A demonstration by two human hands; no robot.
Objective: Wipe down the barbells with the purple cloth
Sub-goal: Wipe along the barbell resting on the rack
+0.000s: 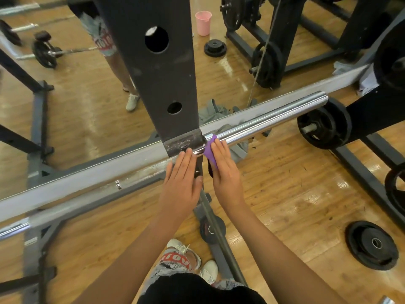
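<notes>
A chrome barbell (269,119) lies across a black rack upright (153,69), its shiny sleeve running up to the right. A small purple cloth (210,151) lies against the bar just right of the rack's hook. My right hand (226,174) presses flat on the cloth, fingers straight, fingertips at the bar. My left hand (183,183) lies flat beside it, fingers straight, fingertips touching the bar at the hook's lower edge. Most of the cloth is hidden under my right hand.
A mirror stands behind the bar. Weight plates lie on the wooden floor (371,244) and hang on pegs (324,126). A pink cup (203,22) and a grey rag (213,113) sit nearby. The rack's grey base frame (39,172) surrounds my feet.
</notes>
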